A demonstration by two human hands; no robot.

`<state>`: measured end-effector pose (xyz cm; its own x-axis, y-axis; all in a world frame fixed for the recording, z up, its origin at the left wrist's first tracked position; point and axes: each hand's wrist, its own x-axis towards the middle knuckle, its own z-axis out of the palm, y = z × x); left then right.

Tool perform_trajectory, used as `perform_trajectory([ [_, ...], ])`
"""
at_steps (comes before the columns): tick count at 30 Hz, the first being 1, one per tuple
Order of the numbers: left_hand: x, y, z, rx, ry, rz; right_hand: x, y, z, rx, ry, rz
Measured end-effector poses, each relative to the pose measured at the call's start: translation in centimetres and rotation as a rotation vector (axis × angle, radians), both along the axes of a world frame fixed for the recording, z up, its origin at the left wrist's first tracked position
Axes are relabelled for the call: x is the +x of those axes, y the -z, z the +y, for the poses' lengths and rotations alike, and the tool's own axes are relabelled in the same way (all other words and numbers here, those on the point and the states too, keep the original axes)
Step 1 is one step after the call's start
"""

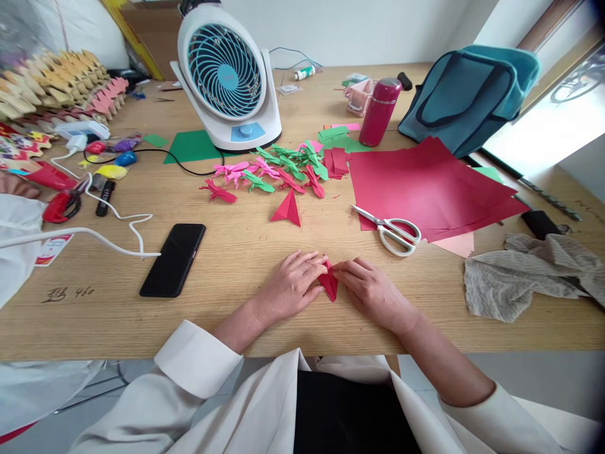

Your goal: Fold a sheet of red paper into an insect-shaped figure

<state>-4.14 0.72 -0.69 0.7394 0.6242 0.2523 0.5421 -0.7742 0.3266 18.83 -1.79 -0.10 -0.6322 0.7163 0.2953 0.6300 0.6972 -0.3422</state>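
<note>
A small piece of folded red paper (332,289) lies on the table close in front of me, its pointed end towards me. My left hand (293,284) holds it from the left, with fingers over its far part and the thumb at its side. From the right, my right hand (373,291) pinches its edge between thumb and fingertips. My fingers hide part of the folds. Just beyond sits another folded red paper piece (287,209), pointed at the top. White-handled scissors (396,232) rest to the right, blades slightly apart.
Behind are folded green paper pieces (283,161), pink ones and red ones, plus a white fan (227,75). Large red sheets (420,183), a red bottle (379,113), a teal bag (466,94) and a cloth (529,277) occupy the right. A black phone (173,260) lies left; another person's sleeve (19,233) shows beyond.
</note>
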Motion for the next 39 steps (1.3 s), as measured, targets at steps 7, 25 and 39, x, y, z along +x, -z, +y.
perform_trajectory([
  [7,0.9,-0.7,0.3,-0.061,-0.059,-0.141,0.0,0.1,-0.1,0.033,0.003,-0.04],
  [25,1.5,-1.5,1.3,-0.465,-0.271,-0.275,0.2,0.3,0.0,-0.005,-0.036,-0.032],
  [39,-0.6,-0.2,0.5,0.197,0.071,0.009,0.1,0.1,0.0,0.0,-0.028,-0.023],
])
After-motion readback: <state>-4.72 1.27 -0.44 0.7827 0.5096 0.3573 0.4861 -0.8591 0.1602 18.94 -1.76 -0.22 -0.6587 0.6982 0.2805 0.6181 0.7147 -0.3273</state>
